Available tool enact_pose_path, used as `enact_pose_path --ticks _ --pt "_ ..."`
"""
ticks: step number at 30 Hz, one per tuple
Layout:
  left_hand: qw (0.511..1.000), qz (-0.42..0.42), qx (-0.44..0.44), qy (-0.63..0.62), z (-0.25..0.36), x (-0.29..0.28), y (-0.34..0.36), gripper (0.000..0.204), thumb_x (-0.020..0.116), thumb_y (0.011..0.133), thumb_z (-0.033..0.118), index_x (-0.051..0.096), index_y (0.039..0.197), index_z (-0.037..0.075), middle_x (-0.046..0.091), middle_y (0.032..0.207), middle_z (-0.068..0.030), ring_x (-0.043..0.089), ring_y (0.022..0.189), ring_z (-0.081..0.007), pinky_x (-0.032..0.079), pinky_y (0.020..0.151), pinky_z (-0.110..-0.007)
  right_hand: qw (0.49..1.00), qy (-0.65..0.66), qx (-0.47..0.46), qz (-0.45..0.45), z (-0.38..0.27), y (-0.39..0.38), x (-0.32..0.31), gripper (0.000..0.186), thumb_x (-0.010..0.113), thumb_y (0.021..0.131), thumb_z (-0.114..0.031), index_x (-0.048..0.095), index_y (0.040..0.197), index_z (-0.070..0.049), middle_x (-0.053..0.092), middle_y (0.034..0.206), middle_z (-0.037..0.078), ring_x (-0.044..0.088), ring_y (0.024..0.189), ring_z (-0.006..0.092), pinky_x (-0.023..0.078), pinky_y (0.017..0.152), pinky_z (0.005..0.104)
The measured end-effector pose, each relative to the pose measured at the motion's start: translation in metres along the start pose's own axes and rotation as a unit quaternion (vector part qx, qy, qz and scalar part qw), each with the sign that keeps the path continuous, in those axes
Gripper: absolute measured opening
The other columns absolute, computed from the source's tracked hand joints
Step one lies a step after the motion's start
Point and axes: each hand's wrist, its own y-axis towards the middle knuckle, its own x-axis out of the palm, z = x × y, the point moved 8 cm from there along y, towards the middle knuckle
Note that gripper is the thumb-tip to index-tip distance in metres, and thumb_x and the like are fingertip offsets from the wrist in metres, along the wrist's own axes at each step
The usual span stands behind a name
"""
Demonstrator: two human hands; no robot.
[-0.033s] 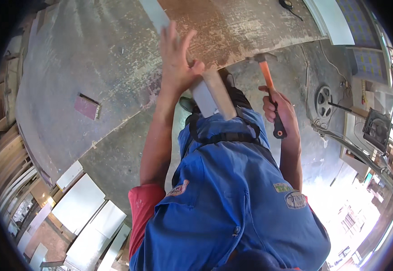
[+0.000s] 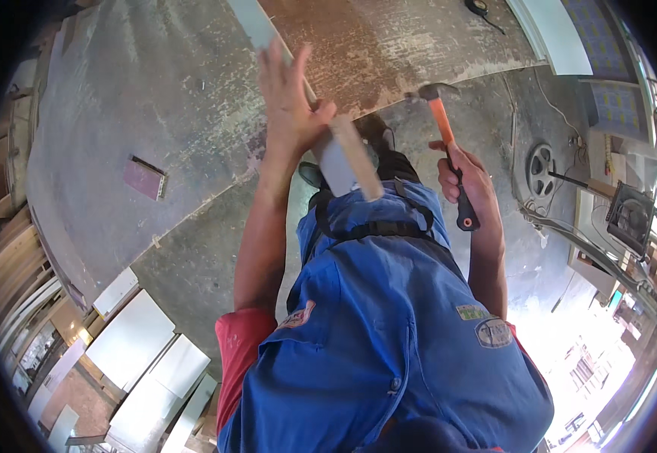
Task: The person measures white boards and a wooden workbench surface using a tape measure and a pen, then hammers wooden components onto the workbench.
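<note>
My left hand (image 2: 287, 102) has its fingers spread and stretched out. Its palm and thumb lie against a long white board (image 2: 336, 167) with a bare wooden edge. This board runs from the worktable (image 2: 192, 83) towards my waist, its near end hanging past the table edge. Blur softens both the hand and the near end, and my palm hides part of the board. In my right hand (image 2: 468, 177) is a claw hammer (image 2: 440, 113) with an orange and black handle. Its dark head points up, beside the table edge and apart from the board.
A small reddish block (image 2: 145, 178) lies on the table's left part. At the far right edge sits a black tape measure (image 2: 479, 7). White panels (image 2: 130, 340) are stacked at lower left. A grey wheel (image 2: 541, 170) and a dark square-framed device (image 2: 630, 217) stand at right.
My left hand and the board's near end have shifted slightly to the left. The hammer head has tipped a little up and left in my right hand.
</note>
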Motion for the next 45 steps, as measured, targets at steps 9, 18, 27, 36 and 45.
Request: enact_pose_path --ticks 9,18,27,36,45 --pt "0.873 0.091 -0.348 -0.331 -0.041 0.025 -0.032 0.056 0.063 0.077 0.009 0.042 0.129 0.001 0.056 0.101 -0.0047 0.055 0.089 -0.0128 0.048 0.079 -0.03 0.99 -0.064 -0.012 -0.122 -0.031 0.031 -0.023 0.039 0.04 0.104 -0.033 0.053 0.118 0.001 0.044 0.06 0.0 0.043 0.046 0.0096 0.035 0.043 0.0246" --pt "0.86 0.133 -0.392 -0.299 -0.038 0.021 -0.043 0.045 0.057 0.082 0.004 0.052 0.127 0.005 0.058 0.11 -0.0014 0.055 0.099 -0.0117 0.044 0.091 -0.03 0.98 0.084 0.052 -0.174 -0.015 0.049 -0.004 0.031 0.044 0.102 -0.031 0.051 0.109 -0.002 0.05 0.064 0.003 0.049 0.05 0.0148 0.041 0.048 0.0289" --pt "0.878 0.115 -0.282 -0.37 -0.01 0.026 -0.03 0.046 0.057 0.082 0.002 0.049 0.127 0.004 0.058 0.108 -0.0013 0.055 0.097 -0.0126 0.044 0.09 -0.03 0.97 0.125 -0.009 -0.208 -0.033 0.103 0.045 0.022 0.045 0.102 -0.028 0.051 0.106 -0.008 0.048 0.064 0.001 0.048 0.052 0.0136 0.042 0.049 0.0283" --pt "0.863 0.103 -0.303 -0.39 -0.043 0.034 -0.031 0.052 0.062 0.077 0.006 0.046 0.125 -0.001 0.059 0.1 -0.0029 0.057 0.089 -0.0146 0.047 0.081 -0.03 0.977 0.135 -0.028 -0.164 -0.064 0.156 0.108 0.032 0.037 0.103 -0.037 0.05 0.098 -0.009 0.047 0.061 0.001 0.047 0.048 0.014 0.04 0.045 0.0293" --pt "0.898 0.111 -0.319 -0.28 -0.052 0.027 -0.031 0.061 0.059 0.072 0.0 0.043 0.131 0.001 0.059 0.106 -0.0049 0.056 0.098 -0.015 0.045 0.087 -0.029 0.959 0.092 0.054 -0.263 -0.059 0.188 0.178 0.032 0.038 0.103 -0.04 0.048 0.094 -0.01 0.047 0.058 0.002 0.045 0.043 0.0132 0.039 0.038 0.0284"
